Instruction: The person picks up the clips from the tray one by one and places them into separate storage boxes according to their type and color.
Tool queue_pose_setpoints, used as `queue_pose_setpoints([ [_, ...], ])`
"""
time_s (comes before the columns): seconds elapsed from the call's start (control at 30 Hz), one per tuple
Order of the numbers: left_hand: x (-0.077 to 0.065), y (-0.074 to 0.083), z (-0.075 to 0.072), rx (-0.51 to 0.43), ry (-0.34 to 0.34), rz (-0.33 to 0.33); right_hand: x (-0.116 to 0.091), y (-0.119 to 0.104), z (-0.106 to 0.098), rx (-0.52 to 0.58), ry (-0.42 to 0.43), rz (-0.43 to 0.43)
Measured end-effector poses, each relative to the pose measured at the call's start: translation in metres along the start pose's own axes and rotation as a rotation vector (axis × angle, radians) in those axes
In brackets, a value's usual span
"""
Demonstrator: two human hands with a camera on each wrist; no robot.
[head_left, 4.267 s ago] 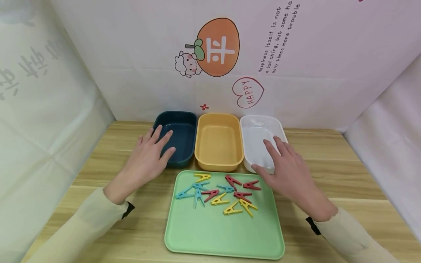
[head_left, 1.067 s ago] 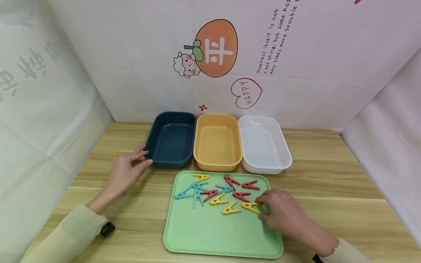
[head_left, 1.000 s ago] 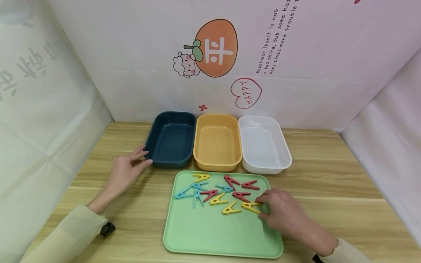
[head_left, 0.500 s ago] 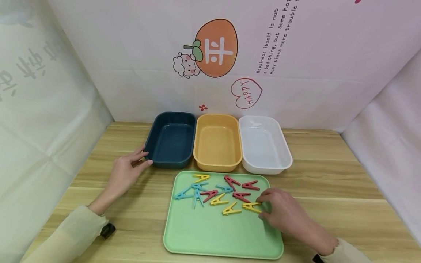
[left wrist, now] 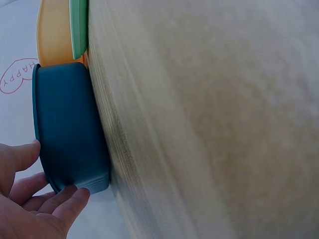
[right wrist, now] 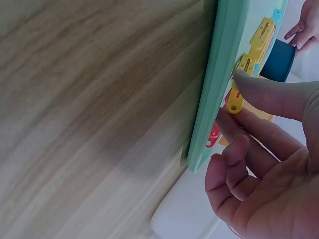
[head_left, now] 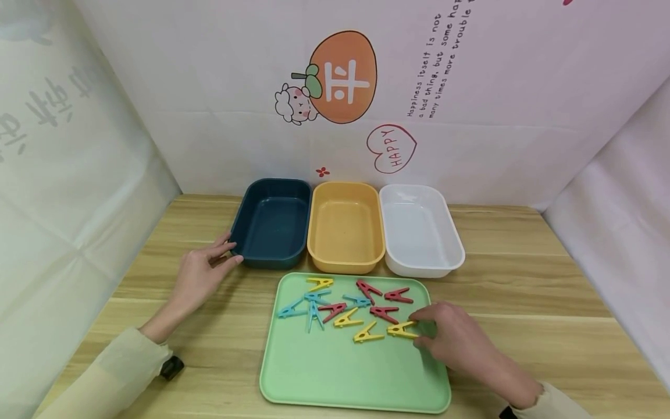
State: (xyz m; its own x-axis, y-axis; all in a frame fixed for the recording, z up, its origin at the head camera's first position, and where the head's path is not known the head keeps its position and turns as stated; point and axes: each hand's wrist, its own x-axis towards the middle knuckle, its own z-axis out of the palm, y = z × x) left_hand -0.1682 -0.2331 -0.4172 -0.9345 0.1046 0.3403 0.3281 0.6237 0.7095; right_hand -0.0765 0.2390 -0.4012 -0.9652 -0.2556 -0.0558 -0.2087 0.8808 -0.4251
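My right hand (head_left: 458, 340) is at the right side of the green tray (head_left: 356, 378), its thumb and forefinger pinching the spread arms of a yellow clothespin (head_left: 396, 330). In the right wrist view, the thumb overlaps that clothespin (right wrist: 234, 103), and the other fingers are curled below. My left hand (head_left: 196, 278) holds the near left corner of a dark blue bin (head_left: 269, 263); in the left wrist view the thumb meets the rim and the fingertips press the bin's (left wrist: 70, 114) outer wall. Several other clothespins lie on the tray: yellow ones, red ones (head_left: 399, 295) and light blue ones (head_left: 291, 309).
A yellow bin (head_left: 346, 265) and a white bin (head_left: 425, 271) stand in a row to the right of the dark blue one, behind the tray. White printed cloth (head_left: 235, 134) rises behind and at both sides of the wooden table (head_left: 513, 262).
From over the bins, my left hand has come to the dark blue bin's corner and my right hand down to the yellow clothespin. Lately that clothespin shifts slightly right with the hand.
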Motion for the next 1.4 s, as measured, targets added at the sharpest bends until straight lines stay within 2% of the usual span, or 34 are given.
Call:
queue_pose_setpoints([
  [0.37, -0.002, 0.001, 0.000, -0.020, 0.002, 0.012, -0.002, 0.001, -0.003, 0.062, 0.034, -0.020],
  [0.73, -0.004, 0.000, 0.000, -0.047, 0.006, 0.008, -0.002, 0.002, -0.007, 0.102, 0.043, 0.002],
  [1.03, -0.004, 0.000, 0.000, -0.049, 0.006, -0.006, -0.001, 0.003, -0.010, 0.257, 0.077, 0.001],
  [1.23, -0.003, 0.000, 0.000, -0.047, -0.001, -0.023, 0.002, 0.001, -0.013, 0.285, 0.125, -0.006],
  [1.4, -0.002, 0.000, -0.001, -0.067, -0.003, -0.031, 0.009, -0.001, -0.018, 0.329, 0.126, -0.007],
])
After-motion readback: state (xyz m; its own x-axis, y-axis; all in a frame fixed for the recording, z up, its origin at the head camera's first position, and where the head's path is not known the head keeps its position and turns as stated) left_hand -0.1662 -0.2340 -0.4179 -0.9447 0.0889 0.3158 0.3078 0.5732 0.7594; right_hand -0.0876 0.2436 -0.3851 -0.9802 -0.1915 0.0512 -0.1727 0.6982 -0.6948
